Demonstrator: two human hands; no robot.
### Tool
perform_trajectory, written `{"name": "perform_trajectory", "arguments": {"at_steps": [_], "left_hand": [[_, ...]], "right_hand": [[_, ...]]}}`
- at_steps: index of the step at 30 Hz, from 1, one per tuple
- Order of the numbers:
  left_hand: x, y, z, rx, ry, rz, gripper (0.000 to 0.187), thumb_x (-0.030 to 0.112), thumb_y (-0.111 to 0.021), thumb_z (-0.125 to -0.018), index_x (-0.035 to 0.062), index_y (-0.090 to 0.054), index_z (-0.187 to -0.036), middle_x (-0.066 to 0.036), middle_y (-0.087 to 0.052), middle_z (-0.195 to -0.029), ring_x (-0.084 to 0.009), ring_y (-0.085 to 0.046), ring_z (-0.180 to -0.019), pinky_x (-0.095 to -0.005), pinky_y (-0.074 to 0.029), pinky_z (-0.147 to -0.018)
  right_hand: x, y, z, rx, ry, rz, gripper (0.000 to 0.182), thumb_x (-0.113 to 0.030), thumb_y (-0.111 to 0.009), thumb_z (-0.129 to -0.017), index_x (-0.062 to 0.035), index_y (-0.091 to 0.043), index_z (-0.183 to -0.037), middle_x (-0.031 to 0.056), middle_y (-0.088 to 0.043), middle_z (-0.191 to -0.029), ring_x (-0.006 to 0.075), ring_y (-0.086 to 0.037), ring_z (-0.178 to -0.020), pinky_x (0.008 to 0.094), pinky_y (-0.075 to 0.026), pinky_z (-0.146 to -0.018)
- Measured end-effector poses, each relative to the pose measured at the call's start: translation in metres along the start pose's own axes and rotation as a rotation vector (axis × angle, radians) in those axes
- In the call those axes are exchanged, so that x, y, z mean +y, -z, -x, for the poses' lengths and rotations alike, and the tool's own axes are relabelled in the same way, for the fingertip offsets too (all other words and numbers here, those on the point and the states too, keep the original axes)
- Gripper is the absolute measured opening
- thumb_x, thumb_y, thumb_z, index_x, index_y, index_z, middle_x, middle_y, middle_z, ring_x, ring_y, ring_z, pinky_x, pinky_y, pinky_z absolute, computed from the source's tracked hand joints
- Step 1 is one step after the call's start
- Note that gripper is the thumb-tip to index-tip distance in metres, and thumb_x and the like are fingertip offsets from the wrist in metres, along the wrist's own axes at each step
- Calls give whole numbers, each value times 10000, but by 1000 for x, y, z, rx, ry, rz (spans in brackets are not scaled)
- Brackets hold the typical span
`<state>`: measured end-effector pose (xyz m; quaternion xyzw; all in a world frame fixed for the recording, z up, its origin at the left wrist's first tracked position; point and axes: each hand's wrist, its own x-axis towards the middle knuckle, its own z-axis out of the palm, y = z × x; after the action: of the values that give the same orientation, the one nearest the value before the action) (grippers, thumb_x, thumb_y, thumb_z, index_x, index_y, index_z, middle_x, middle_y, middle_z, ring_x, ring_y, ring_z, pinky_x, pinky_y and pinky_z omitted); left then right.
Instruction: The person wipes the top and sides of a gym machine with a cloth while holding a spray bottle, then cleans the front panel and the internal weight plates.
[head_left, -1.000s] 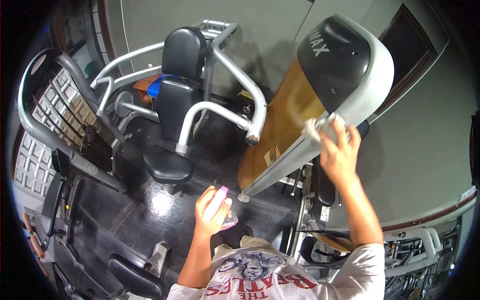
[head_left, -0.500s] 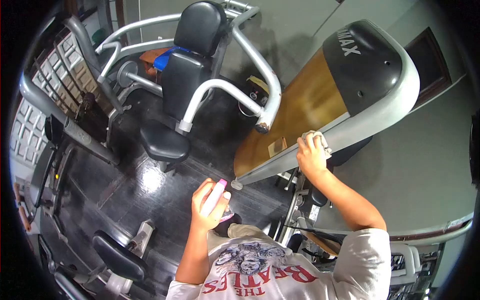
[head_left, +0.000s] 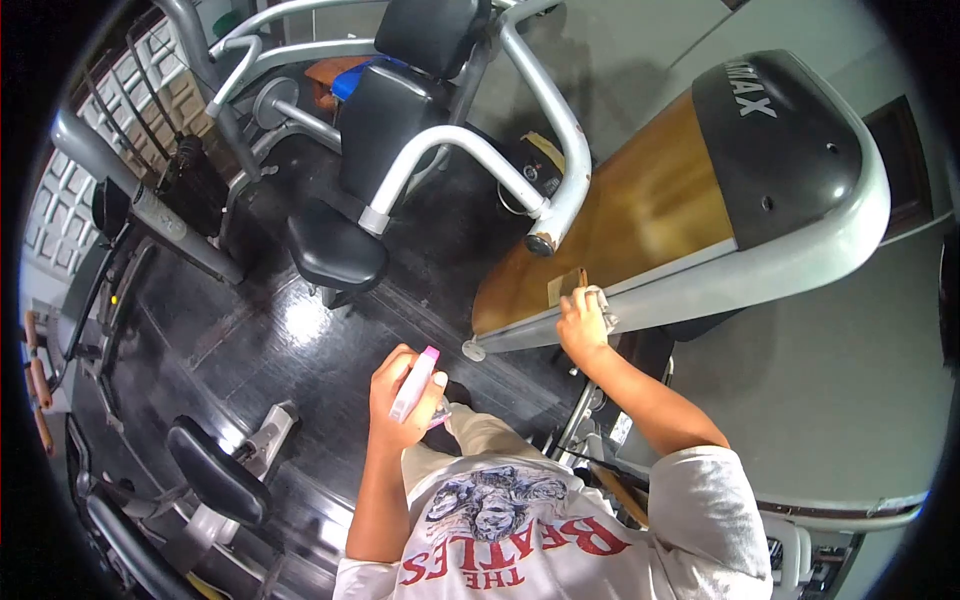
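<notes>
Clutching a cloth (head_left: 607,312) at the panel's (head_left: 650,210) long edge, near its lower corner, my right hand (head_left: 580,330) is nearer; my left hand (head_left: 387,388) grips a bottle (head_left: 412,388).

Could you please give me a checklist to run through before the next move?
1. Pink-topped spray bottle held in left hand: ok.
2. Crumpled whitish cloth held in right hand's fingers: ok.
3. Right hand at the long silver metal edge of the gold-and-black machine panel: ok.
4. Cloth pressed flat against that edge: cannot tell.
5. Both hands apart from the curved silver metal handlebar: ok.
6. Enough liquid in the bottle: cannot tell.
</notes>
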<state>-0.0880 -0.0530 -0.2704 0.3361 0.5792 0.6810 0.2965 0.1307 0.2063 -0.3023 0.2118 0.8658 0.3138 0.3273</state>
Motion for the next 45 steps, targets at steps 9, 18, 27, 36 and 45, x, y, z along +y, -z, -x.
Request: {"name": "perform_trajectory", "arguments": {"at_steps": [9, 18, 27, 36, 45], "left_hand": [[-63, 0, 27, 118, 82, -120, 156, 118, -743, -886, -9, -653, -876, -35, -542, -774, -110, -566, -635, -275, -448, -576], [-112, -6, 84, 293, 341, -38, 117, 59, -730, -864, -7, -633, -866, -63, -566, -810, -150, -584, -657, -296, -467, -597], [-130, 0, 95, 284, 283, -217, 134, 90, -717, -899, -12, -633, -884, -69, -578, -838, -154, -623, -629, -288, -510, -556], [-108, -4, 119, 435, 360, -120, 139, 26, -774, -789, 7, -665, -873, -83, -624, -793, -183, -595, -691, -312, -468, -622], [-67, 0, 81, 157, 94, -153, 186, 20, -785, -768, 9, -674, -916, -78, -606, -813, -185, -559, -687, -305, -416, -610]], "right_hand": [[-60, -72, -59, -47, 239, -100, 321, -304, -580, -963, -192, -809, -1159, 49, -625, -1353, 390, -431, -1365, 580, -325, -1109], [-130, -153, -120, -112, 375, -183, 343, -303, -557, -986, -142, -807, -1158, 67, -622, -1357, 380, -452, -1347, 547, -331, -1110], [-219, -257, -178, 15, 291, -236, 342, -341, -552, -996, -187, -815, -1152, 52, -606, -1412, 343, -419, -1387, 536, -273, -1135], [-220, -242, -197, -237, 417, -200, 371, -318, -494, -1021, -210, -795, -1208, 38, -615, -1444, 314, -420, -1393, 503, -283, -1123], [-123, -149, -139, -223, 310, -166, 351, -304, -512, -1014, -202, -794, -1196, 25, -654, -1329, 307, -449, -1348, 480, -356, -1067]]}}
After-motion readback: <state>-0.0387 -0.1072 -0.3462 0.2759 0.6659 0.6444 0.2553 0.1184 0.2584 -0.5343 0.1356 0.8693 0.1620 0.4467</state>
